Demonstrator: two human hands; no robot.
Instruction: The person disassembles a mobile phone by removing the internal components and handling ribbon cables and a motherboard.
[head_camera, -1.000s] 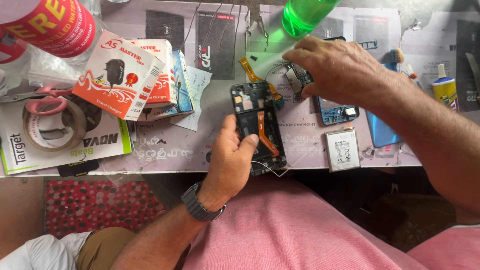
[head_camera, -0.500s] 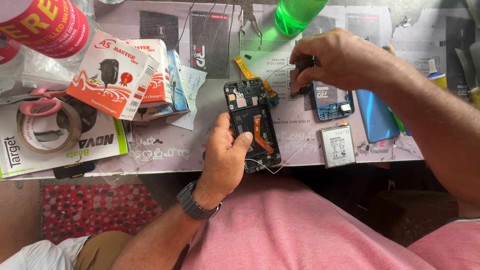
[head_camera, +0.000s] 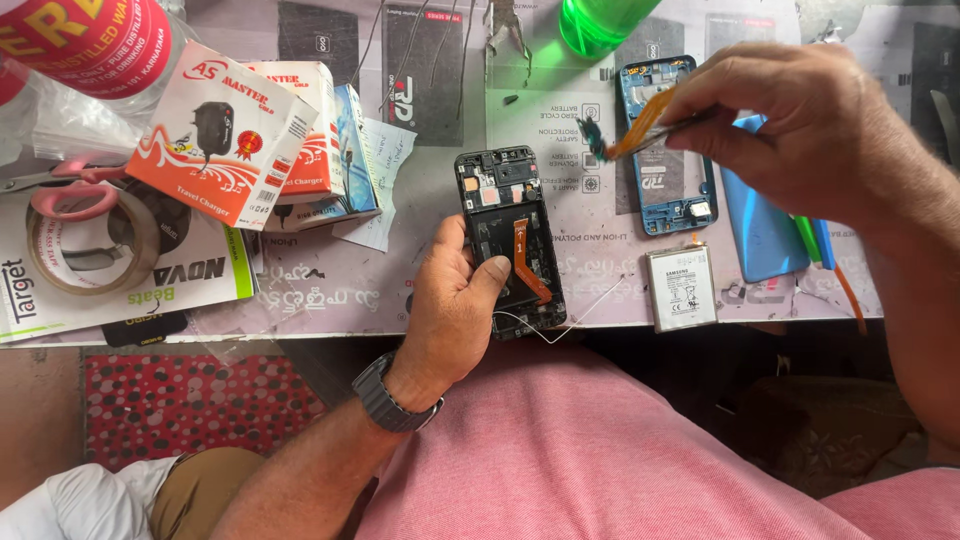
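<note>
My left hand grips the lower end of an opened black phone frame lying at the table's near edge, an orange flex cable running down its middle. A thin white wire curls from its bottom end. My right hand is raised above the table, pinching tweezers that hold an orange flex strip with a small dark part at its tip. Under that strip lies a second opened phone with a blue frame.
A white battery and a blue back cover lie at the right. Red-and-white charger boxes, a tape roll, pink scissors and a green bottle crowd the left and back. A person's knee shows bottom left.
My right hand lifted away from the blue-framed phone, carrying the orange flex strip in the tweezers. The left hand stayed on the black phone frame.
</note>
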